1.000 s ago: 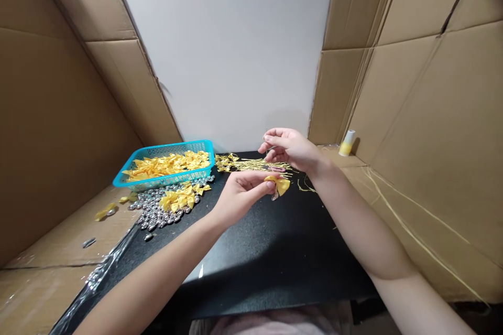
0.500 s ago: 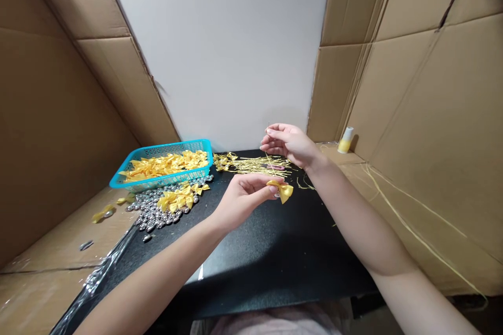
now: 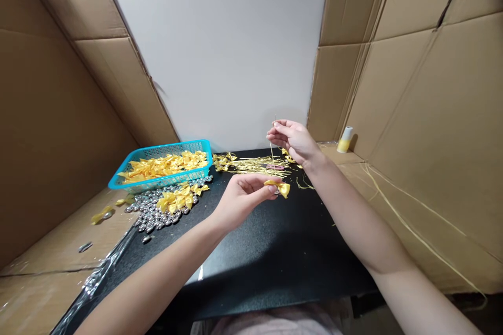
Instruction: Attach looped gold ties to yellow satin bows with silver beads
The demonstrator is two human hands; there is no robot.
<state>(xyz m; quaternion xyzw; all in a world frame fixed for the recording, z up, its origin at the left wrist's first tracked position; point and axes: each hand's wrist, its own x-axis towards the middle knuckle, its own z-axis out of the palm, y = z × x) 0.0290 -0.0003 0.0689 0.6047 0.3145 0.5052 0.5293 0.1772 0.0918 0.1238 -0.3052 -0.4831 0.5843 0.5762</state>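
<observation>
My left hand [image 3: 247,196] pinches a yellow ribbon bow [image 3: 284,189] between thumb and fingers above the black tabletop [image 3: 251,277]. A shiny silver bit shows under the bow by the thumb tip. Higher up and to the right, my right hand [image 3: 295,141] is closed in a pinch on a thin needle [image 3: 275,118], whose tip pokes up above the fingers. Yellow thread [image 3: 272,157] runs taut from the right hand down to the bow. Behind the hands lies a spread of gold cords [image 3: 251,164] with a pink clip [image 3: 275,167] on them.
At the left, a turquoise basket [image 3: 208,154] holds many yellow bows. Silver beads [image 3: 153,214] with several bows [image 3: 178,198] on top lie before it. A thread spool [image 3: 345,140] stands at the right on cardboard. Cardboard walls [image 3: 432,115] flank both sides.
My right hand has moved slightly up and right, drawing the thread straighter. The bow in my left hand has tilted, and its silver part shows more.
</observation>
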